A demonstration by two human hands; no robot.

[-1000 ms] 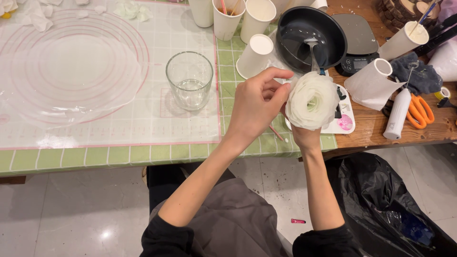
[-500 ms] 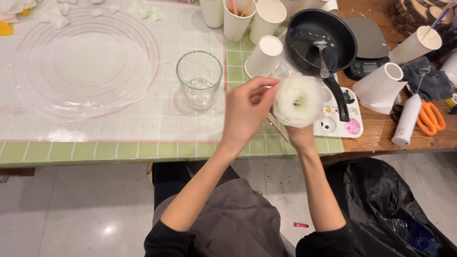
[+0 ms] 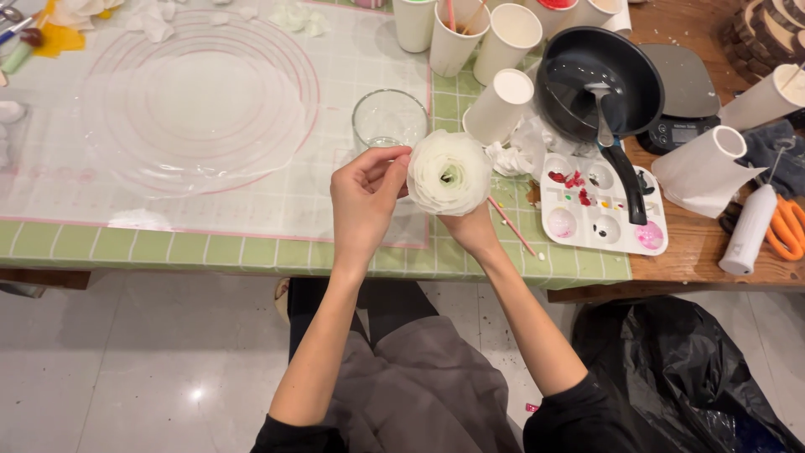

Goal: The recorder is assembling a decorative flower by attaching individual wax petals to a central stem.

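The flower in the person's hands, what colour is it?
White, with a greenish centre: the flower shows best in the head view.

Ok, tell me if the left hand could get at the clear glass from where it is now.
Probably yes. The left hand is pinching the edge of the white flower, and the clear glass stands just beyond its fingertips on the mat, with nothing between them. It would have to let go of the petals first.

Matt white flower (image 3: 449, 172), clear glass tumbler (image 3: 388, 120).
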